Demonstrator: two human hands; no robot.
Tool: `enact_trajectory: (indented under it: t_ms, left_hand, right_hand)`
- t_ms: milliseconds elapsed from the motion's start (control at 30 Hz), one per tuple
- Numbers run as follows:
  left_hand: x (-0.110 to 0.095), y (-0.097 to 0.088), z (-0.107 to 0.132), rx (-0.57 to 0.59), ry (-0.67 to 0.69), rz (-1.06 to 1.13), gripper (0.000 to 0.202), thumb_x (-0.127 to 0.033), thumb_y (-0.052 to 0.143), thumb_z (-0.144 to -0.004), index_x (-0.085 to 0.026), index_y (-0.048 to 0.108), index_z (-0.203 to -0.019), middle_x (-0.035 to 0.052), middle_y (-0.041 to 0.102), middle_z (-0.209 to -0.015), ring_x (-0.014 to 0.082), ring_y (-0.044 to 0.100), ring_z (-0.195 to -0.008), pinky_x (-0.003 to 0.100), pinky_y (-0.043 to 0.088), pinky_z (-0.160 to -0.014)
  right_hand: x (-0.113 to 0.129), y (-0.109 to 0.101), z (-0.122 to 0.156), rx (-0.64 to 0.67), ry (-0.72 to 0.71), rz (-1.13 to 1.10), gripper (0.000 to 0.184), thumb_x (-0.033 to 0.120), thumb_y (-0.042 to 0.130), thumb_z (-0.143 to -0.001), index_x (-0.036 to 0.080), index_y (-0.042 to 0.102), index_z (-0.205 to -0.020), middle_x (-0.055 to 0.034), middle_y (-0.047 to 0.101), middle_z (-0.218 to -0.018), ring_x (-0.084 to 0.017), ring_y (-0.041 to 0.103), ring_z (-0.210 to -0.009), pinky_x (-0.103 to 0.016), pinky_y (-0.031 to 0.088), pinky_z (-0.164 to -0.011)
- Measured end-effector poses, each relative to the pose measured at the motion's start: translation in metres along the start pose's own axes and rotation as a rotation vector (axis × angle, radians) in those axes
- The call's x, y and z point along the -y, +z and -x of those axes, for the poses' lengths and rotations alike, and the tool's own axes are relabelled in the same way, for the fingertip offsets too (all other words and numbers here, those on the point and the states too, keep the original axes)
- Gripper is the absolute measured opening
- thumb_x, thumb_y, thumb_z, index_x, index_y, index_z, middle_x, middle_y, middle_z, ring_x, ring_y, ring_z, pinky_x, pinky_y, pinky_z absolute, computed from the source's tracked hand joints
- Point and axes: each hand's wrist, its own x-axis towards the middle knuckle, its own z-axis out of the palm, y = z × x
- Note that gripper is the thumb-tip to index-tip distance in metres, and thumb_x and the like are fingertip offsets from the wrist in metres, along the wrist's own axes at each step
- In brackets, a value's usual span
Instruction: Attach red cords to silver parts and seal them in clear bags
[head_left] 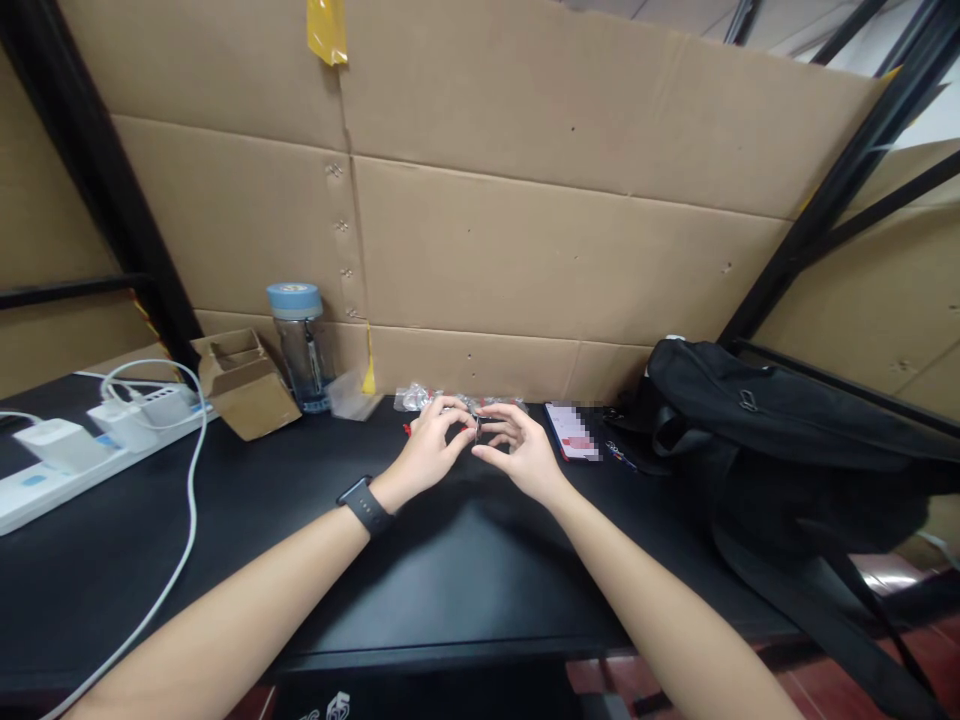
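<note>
Both my hands meet over the far middle of the black table [420,560]. My left hand [433,440], with a black watch on its wrist, pinches a small dark metal part [478,428] with its fingertips. My right hand [517,448] curls its fingers round the same part from the other side. The part is too small to name. Just behind my hands lie several small clear plastic bags [420,397] with tiny parts in them.
A phone [571,432] lies right of my hands, beside a black backpack [765,430]. A blue-lidded bottle [300,345] and a small open cardboard box [247,385] stand at the back left. A white power strip [82,450] with chargers and a cable lies far left. Cardboard walls stand behind.
</note>
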Motion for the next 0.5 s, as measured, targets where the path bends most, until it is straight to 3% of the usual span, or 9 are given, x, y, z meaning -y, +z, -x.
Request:
enact_trajectory:
  t_ms: [200, 500]
  left_hand:
    - [-0.0078, -0.0014, 0.0029, -0.008, -0.008, -0.094, 0.011, -0.029, 0.058, -0.094, -0.025, 0.067, -0.094, 0.0059, 0.060, -0.120, 0.0267, 0.051, -0.123, 0.047, 0.036, -0.104]
    - [-0.0077, -0.0006, 0.0049, -0.018, 0.018, -0.166, 0.008, -0.023, 0.057, -0.093, -0.023, 0.065, -0.095, 0.0072, 0.059, -0.120, 0.0266, 0.051, -0.119, 0.043, 0.038, -0.097]
  right_hand:
    - [-0.0037, 0.0023, 0.0011, -0.032, 0.029, -0.054, 0.049, 0.032, 0.086, -0.069, 0.026, 0.053, -0.104, -0.0104, 0.068, -0.127, -0.024, 0.072, -0.104, -0.034, 0.059, -0.080]
    - [-0.0010, 0.0048, 0.0007, -0.026, 0.056, -0.016, 0.049, 0.038, 0.085, -0.070, 0.025, 0.050, -0.102, -0.0118, 0.067, -0.127, -0.025, 0.073, -0.101, -0.034, 0.060, -0.077]
